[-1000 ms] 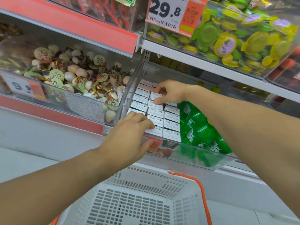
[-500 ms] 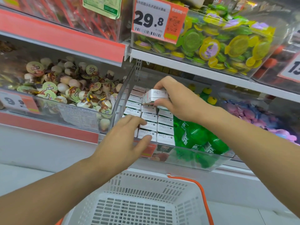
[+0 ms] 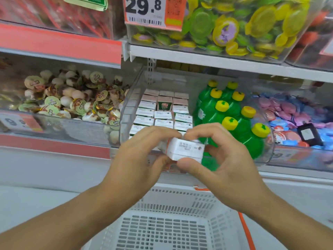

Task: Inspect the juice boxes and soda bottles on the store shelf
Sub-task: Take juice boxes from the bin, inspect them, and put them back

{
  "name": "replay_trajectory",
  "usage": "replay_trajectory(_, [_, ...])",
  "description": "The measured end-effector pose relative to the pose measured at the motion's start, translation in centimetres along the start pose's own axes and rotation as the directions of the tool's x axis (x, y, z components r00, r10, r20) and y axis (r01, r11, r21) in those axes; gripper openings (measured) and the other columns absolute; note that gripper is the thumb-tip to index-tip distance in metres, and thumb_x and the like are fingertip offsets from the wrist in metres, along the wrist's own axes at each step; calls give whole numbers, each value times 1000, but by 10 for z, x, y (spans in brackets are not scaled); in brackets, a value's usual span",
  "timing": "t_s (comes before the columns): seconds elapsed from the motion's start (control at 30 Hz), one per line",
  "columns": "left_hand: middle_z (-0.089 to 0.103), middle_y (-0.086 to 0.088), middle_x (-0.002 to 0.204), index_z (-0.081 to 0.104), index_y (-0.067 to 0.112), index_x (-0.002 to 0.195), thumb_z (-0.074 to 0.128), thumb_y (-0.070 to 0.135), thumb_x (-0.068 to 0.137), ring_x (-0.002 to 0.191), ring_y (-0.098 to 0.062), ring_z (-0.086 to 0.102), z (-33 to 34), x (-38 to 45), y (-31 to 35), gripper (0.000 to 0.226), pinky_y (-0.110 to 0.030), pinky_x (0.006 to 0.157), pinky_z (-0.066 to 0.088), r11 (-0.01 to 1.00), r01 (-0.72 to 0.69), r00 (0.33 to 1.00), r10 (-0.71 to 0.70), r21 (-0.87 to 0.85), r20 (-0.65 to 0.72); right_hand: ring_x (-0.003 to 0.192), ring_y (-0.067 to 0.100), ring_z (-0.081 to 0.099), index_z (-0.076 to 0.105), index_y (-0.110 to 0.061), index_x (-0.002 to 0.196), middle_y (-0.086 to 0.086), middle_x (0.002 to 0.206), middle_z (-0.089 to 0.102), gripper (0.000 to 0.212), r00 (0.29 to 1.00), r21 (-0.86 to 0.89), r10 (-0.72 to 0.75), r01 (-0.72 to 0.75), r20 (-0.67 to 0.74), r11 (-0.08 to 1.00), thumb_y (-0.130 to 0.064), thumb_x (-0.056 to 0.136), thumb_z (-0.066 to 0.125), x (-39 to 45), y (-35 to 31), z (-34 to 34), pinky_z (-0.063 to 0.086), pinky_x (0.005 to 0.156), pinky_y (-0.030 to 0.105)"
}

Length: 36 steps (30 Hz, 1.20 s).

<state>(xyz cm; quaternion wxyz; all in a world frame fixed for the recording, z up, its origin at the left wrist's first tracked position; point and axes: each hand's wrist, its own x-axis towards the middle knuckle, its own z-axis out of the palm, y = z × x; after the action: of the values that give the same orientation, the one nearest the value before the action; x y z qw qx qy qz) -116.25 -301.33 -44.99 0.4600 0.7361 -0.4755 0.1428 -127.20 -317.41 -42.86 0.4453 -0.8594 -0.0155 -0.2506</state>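
I hold one small white juice box (image 3: 185, 149) in front of the shelf, its printed top facing me. My left hand (image 3: 138, 159) pinches its left end and my right hand (image 3: 219, 159) grips its right side and bottom. Behind it, rows of juice boxes (image 3: 162, 114) stand in a clear bin (image 3: 129, 105); a gap in the middle row shows a green carton face. Several green soda bottles (image 3: 234, 120) with yellow caps lie packed to the right in the same bin.
A white shopping basket (image 3: 171, 222) with an orange handle sits below my hands. Left bin holds jelly cups (image 3: 72, 98); right bin holds pink and blue packets (image 3: 292, 114). A price tag reading 29.8 (image 3: 144, 9) hangs on the upper shelf.
My right hand lifted a juice box out of the rows and brought it toward me. My left hand left the bin's front edge and now holds the box too.
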Motion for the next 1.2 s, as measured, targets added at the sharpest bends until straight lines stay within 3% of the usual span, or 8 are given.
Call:
replay_trajectory(0.2, [68,15,111,66,25,112,74,9,76,110,-8,65,10,-8,3,41,-25,93,53,968,93,995,-98,-232,-7,121,15,60,57,-48,117,-9,123,63,38,979,160,200,-204,42,966,-60,81,65,-19,5,8,51,97,44])
replay_trajectory(0.37, [68,10,114,65,22,117,73,37,80,113,-18,65,15,-12,7,41,-35,94,54,925,188,982,-174,-331,71,115,15,65,64,-46,114,-4,119,66,31,972,292,232,-228,20,929,-48,83,66,-23,4,6,54,84,25])
replay_trajectory(0.6, [66,11,118,62,34,120,67,43,85,113,-22,63,11,-13,12,37,-44,92,54,931,166,986,-148,-326,80,111,6,67,68,-34,122,-9,118,67,34,963,352,270,-254,2,901,-37,89,62,-23,0,6,51,85,16])
replay_trajectory(0.73, [66,10,117,60,38,121,66,44,87,107,-23,64,10,-15,13,35,-44,89,55,932,167,985,-146,-321,88,117,6,63,69,-36,122,-12,122,66,33,962,294,272,-260,1,920,-43,93,56,-24,1,4,47,92,15])
replay_trajectory(0.87, [65,9,118,60,37,122,64,44,88,108,-23,64,11,-17,13,34,-44,89,55,929,169,985,-147,-328,91,123,9,59,68,-42,122,-16,124,65,37,964,293,267,-258,8,921,-51,89,52,-25,3,6,46,104,39])
replay_trajectory(1.0, [65,10,119,59,38,122,63,43,89,109,-22,63,11,-18,13,34,-45,88,55,928,167,985,-144,-332,91,124,16,59,70,-38,121,-12,123,65,40,964,337,264,-253,12,907,-45,88,51,-24,5,4,44,107,47])
replay_trajectory(1.1, [65,11,119,59,36,122,63,40,89,112,-23,62,10,-17,13,34,-43,88,56,928,169,985,-147,-333,89,121,14,61,70,-36,122,-9,121,68,41,964,342,265,-257,25,904,-42,85,52,-25,6,3,48,104,43])
replay_trajectory(1.2, [66,9,119,60,31,122,64,38,89,116,-22,62,9,-16,13,35,-36,93,55,913,187,982,-165,-363,92,116,11,66,68,-31,124,-3,118,72,37,965,377,261,-251,24,892,-30,88,62,-27,5,2,54,90,24])
